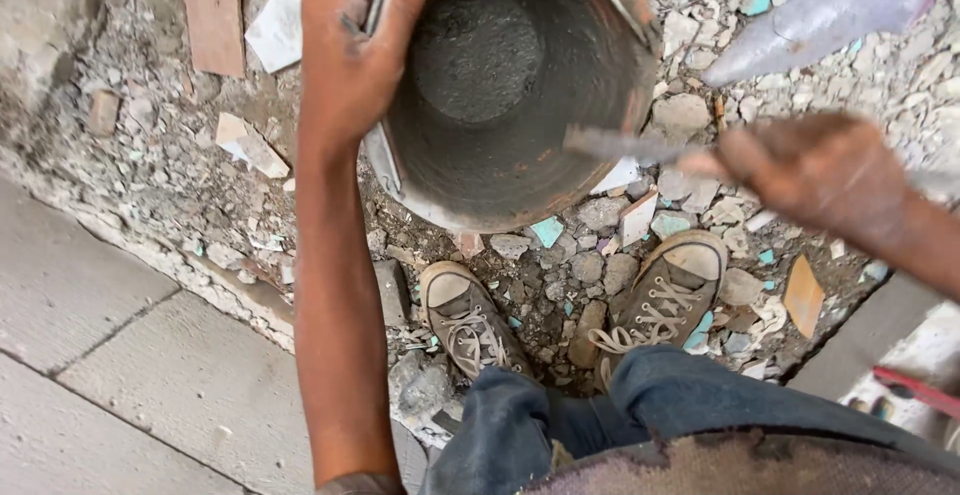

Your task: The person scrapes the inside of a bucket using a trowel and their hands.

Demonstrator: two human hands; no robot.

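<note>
My left hand (pixel 350 50) grips the rim of a round metal bucket (pixel 560 180) held above the ground. Grey cement coats its inside and lies on its bottom. My right hand (pixel 815 170) is blurred at the right and holds a flat grey tool, a trowel (pixel 615 143), whose blade reaches over the bucket's right rim. Below the bucket I see my two dusty sneakers, the left (pixel 465 320) and the right (pixel 665 295), and my blue jeans (pixel 600 420).
I stand on rubble (pixel 150 145) of broken tile and concrete pieces. Grey concrete paving (pixel 110 355) lies at the left. A grey pointed sheet (pixel 830 10) lies at the top right. A red bar (pixel 920 390) shows at the right edge.
</note>
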